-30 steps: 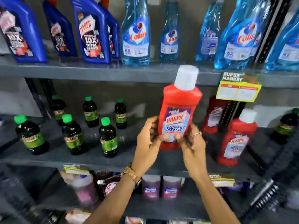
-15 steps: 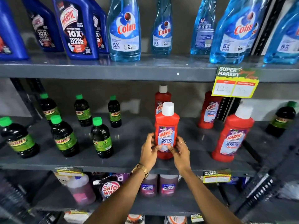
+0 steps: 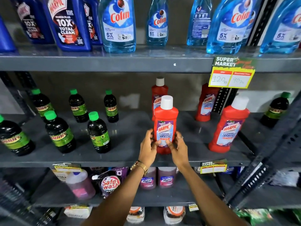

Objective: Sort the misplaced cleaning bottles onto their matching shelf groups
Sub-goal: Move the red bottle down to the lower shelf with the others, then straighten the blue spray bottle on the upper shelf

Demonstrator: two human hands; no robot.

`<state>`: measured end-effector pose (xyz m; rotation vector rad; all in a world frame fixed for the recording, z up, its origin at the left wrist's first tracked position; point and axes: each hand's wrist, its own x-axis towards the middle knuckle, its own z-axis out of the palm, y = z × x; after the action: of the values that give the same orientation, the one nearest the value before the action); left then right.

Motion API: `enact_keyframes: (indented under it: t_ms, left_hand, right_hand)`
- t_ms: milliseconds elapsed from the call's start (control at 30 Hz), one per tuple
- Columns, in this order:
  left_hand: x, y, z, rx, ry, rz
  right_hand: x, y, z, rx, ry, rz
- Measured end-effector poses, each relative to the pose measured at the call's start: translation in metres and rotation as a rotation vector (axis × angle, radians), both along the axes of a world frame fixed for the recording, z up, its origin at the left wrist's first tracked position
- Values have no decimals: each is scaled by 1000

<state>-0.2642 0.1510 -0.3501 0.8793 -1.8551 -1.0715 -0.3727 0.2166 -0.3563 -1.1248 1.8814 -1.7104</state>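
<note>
A red Harpic bathroom cleaner bottle with a white cap stands upright on the grey middle shelf. My left hand and my right hand grip its lower half from both sides. Directly behind it stands another red Harpic bottle. Two more red Harpic bottles stand to the right. Several dark Sunny bottles with green caps fill the shelf's left part, and a lone Sunny bottle stands at the far right.
The top shelf carries dark blue Harpic bottles on the left and light blue Colin bottles to the right. A yellow price tag hangs from its edge. Pink bottles and a Safewash pouch sit on the shelf below.
The red Harpic bottle, held up near the camera a second ago, has been lowered and moved back onto the middle shelf in front of another red bottle. Both hands stay on it.
</note>
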Motion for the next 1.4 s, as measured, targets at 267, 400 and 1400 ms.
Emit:
enact_keyframes:
  t_ms: [267, 400, 1400]
  left_hand:
    - [21, 33, 86, -641, 212, 140]
    - [41, 29, 174, -956, 363, 164]
    - [40, -53, 330, -440, 1, 103]
  right_hand:
    - [37, 31, 69, -372, 421, -163]
    - [62, 28, 165, -674, 503, -42]
    - [16, -70, 340, -230, 73, 255]
